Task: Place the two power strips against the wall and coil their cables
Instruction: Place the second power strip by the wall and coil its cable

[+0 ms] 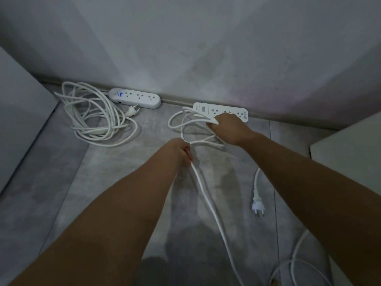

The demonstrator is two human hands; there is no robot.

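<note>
Two white power strips lie against the wall's base. The rounded strip [135, 98] at the left has a blue lit display; its cable [97, 118] lies coiled to its left with the plug [132, 112] beside it. The rectangular strip [221, 111] sits to the right. My right hand [228, 129] holds several loops of its cable [185, 122] just in front of it. My left hand [181, 151] is closed on the same cable, which runs back toward me [208, 203]. Its plug [257, 205] rests on the floor at the right.
Grey tiled floor [115, 172] meets a pale wall [185, 48]. A light panel or furniture side [18, 112] stands at the left, and a white furniture corner [346, 155] juts in at the right. More loose cable [294, 261] curls at the bottom right.
</note>
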